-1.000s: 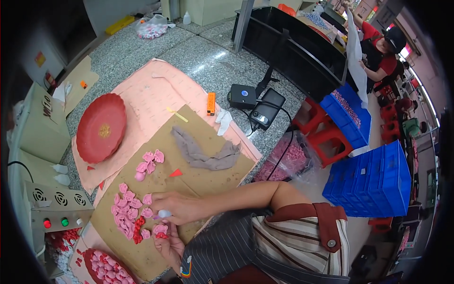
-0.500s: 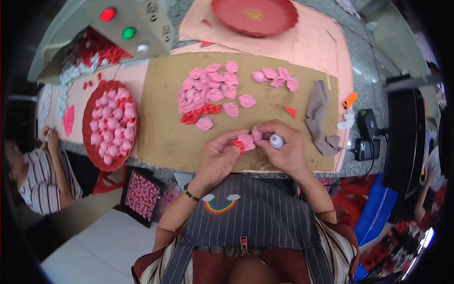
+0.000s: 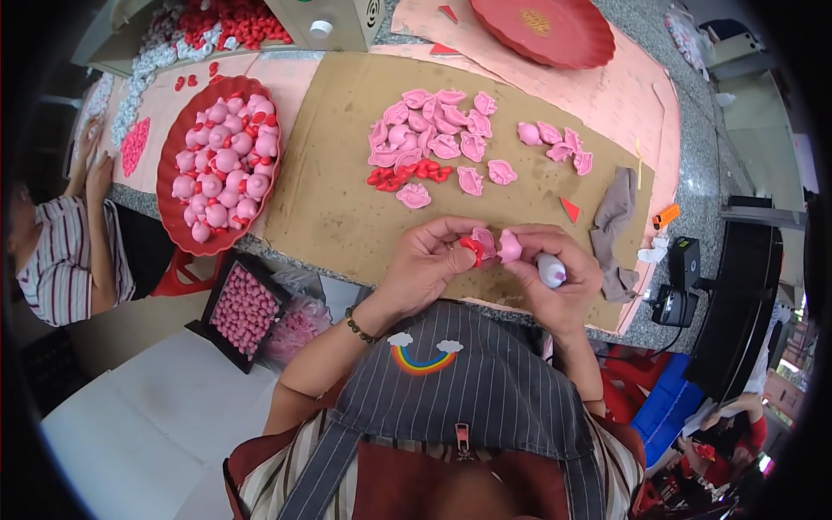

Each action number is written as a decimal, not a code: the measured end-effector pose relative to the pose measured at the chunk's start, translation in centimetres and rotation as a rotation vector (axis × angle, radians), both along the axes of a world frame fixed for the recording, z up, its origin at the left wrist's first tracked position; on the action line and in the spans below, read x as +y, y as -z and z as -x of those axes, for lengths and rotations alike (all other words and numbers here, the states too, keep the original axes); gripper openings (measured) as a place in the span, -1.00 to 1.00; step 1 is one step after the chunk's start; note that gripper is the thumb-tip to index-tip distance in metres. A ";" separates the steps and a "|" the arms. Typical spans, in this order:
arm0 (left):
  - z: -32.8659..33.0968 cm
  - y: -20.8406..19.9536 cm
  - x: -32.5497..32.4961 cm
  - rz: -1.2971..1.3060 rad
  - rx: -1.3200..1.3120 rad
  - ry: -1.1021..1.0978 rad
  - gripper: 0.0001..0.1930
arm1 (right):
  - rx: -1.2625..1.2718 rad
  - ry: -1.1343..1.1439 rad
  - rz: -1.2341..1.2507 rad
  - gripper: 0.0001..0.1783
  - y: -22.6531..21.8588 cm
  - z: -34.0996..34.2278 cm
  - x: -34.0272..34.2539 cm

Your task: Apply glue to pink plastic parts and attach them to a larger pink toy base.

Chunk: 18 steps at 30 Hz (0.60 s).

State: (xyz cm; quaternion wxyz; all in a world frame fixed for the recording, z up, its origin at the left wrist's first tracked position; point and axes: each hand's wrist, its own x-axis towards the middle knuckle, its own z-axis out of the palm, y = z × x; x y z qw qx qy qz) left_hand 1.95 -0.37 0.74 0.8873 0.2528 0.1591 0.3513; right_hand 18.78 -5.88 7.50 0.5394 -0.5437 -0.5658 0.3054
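Between its thumb and fingers, my left hand [image 3: 425, 264] pinches a hollow pink plastic half-shell [image 3: 485, 242] together with a small red bow-shaped piece [image 3: 471, 250]. My right hand [image 3: 565, 276] grips a rounded pink plastic piece [image 3: 510, 246] at its fingertips, facing the shell with a small gap. A white glue bottle [image 3: 550, 270] with a purplish tip is tucked in the same hand. Beyond my hands, several pink half-shells [image 3: 425, 130] lie heaped on the brown cardboard [image 3: 321, 191], with red bow pieces [image 3: 407, 175] along the heap's near side. Another small group of pink pieces [image 3: 559, 147] lies to the right.
A red scalloped tray [image 3: 169, 173] of pink figures with red bows stands at left; another red tray [image 3: 589, 35] is at the back. On the right lie a grey-brown cloth [image 3: 614, 217], an orange lighter [image 3: 666, 216] and a black device [image 3: 683, 264]. Another person [image 3: 74, 251] sits at left.
The whole view has shifted, with the table now sitting higher and more to the right. My hands still hold the pink pieces, the red bow and the bottle; the two pink pieces look slightly farther apart.
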 end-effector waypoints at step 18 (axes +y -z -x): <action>0.2 -0.8 -0.2 -0.136 0.201 0.033 -0.66 | -0.098 -0.032 0.015 -0.74 0.2 0.8 -0.6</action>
